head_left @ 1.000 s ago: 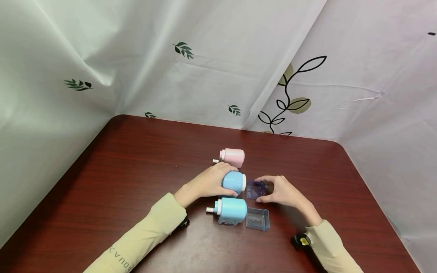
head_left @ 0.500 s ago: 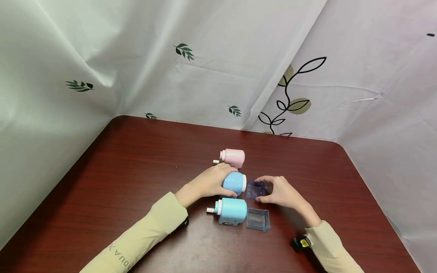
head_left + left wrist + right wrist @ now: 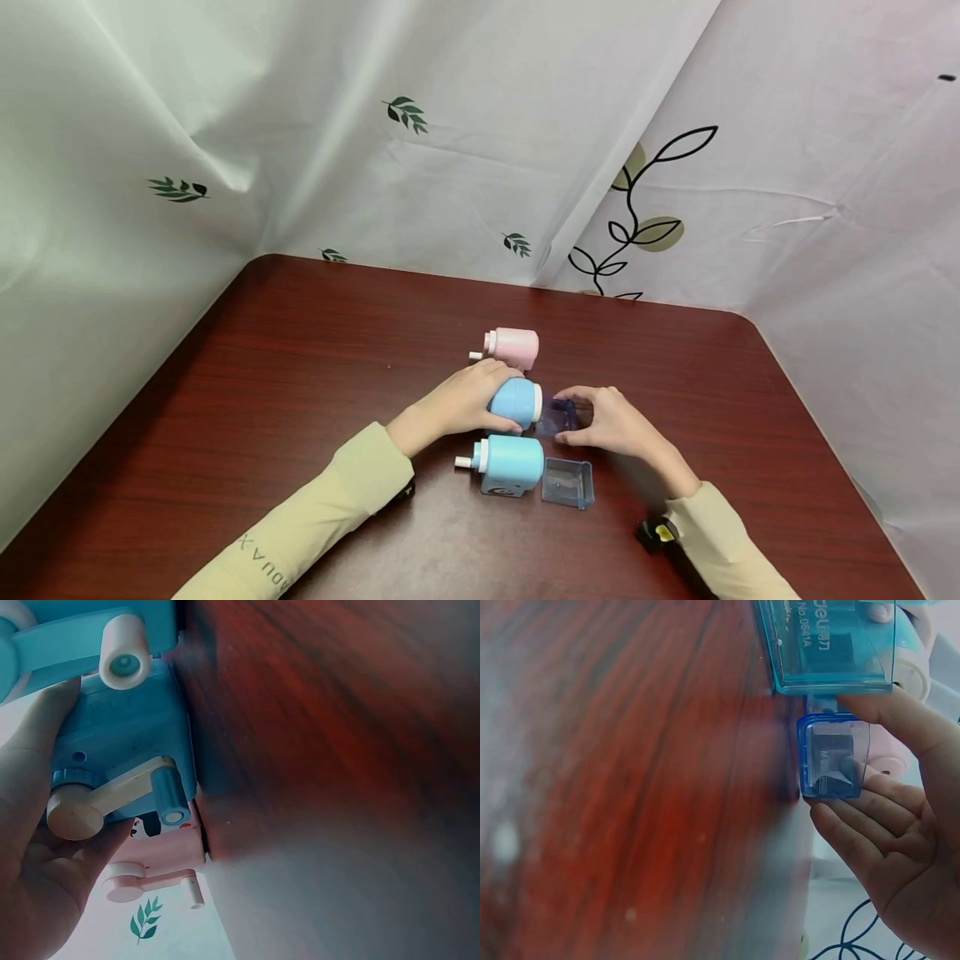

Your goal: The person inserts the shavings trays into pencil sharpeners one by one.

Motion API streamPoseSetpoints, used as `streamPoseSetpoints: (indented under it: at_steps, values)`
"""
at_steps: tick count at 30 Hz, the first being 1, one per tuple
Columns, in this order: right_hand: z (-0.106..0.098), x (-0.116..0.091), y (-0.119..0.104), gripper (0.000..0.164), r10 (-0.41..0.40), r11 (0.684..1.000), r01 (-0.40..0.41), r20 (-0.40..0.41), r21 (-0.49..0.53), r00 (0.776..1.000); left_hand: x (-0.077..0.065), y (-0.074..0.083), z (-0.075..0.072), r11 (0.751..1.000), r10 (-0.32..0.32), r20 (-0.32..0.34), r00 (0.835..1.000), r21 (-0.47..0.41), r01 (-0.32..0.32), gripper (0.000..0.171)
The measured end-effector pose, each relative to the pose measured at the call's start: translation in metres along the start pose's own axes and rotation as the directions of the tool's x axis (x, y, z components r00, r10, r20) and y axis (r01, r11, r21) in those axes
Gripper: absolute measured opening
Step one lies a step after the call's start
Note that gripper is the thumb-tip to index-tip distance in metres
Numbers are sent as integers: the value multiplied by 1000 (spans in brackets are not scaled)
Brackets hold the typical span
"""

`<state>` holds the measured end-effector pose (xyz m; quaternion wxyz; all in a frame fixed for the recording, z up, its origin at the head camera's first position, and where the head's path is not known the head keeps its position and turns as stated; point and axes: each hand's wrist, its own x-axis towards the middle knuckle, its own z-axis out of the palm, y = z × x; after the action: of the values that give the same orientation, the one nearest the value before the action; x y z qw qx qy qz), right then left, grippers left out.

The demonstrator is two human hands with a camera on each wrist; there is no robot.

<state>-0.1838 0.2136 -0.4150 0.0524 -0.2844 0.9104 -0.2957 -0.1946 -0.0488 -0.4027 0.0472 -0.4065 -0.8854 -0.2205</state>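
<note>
Table on my feed bears three sharpeners in a row: the pink one farthest, the blue one in the middle, the turquoise one nearest. Of two hands, I see the left hand curled round the blue one, the right hand pinching the blue tray at its end. Two trays altogether; the nearer tray lies just beside the turquoise one.

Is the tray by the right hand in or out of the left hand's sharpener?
At least mostly out: in the head view the tray shows beyond the sharpener. Whether its inner edge is inside, I cannot tell.
</note>
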Motion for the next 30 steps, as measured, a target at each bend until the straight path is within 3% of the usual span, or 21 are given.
streamPoseSetpoints:
  at_steps: [30]
  values:
    - [9, 15, -11, 58, -56, 997, 53, 55, 57, 997, -1, 2, 0, 1000, -26, 2, 1000, -18, 26, 68]
